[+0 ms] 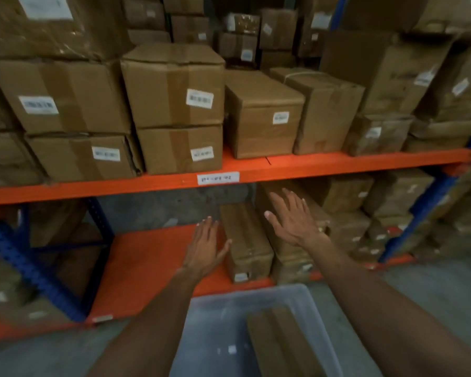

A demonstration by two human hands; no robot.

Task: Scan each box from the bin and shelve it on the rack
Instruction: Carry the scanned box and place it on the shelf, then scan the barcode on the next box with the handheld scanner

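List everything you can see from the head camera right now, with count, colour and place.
Long brown cardboard box: one, on the lower orange shelf, between the two hands.
Brown cardboard boxes with white labels: many, stacked on the upper shelf and right of the long box below.
Orange steel shelf beam: one, across the middle, carrying a white location label.
Blue rack upright: lower left.
Translucent grey plastic bin: one, on the floor in front; brown boxes in the bin, count unclear.
Left hand: fingers straight, beside the long box.
Right hand: fingers spread, over the boxes.
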